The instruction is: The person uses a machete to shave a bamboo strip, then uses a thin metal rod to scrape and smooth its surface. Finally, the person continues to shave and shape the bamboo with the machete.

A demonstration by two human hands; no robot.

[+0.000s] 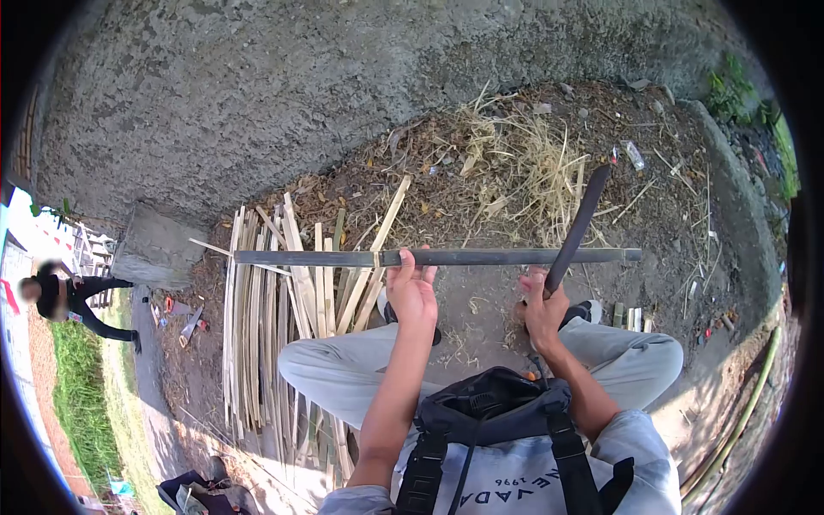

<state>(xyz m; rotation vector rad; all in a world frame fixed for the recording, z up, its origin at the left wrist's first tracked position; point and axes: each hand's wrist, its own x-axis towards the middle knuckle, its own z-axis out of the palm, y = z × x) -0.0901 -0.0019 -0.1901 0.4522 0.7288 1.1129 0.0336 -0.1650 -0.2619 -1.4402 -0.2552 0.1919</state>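
A long dark bamboo strip point(489, 257) with pale nodes lies level across the view in front of my knees. My left hand point(414, 292) is closed on it near its middle, the thumb and fingers gripping from below. My right hand point(545, 313) is wrapped round the handle of a machete point(581, 219). Its dark, slightly curved blade points up and to the right, and crosses the bamboo strip in this view, right of the strip's middle. The machete's handle is mostly hidden by my fingers.
Many split bamboo strips point(249, 343) lie piled at my left. Dry shavings point(536, 159) cover the ground ahead, below a rough concrete wall point(283, 94). A plastic bottle point(634, 155) lies at the right. Short bamboo pieces point(633, 319) are beside my right knee. Another person point(81, 292) stands far left.
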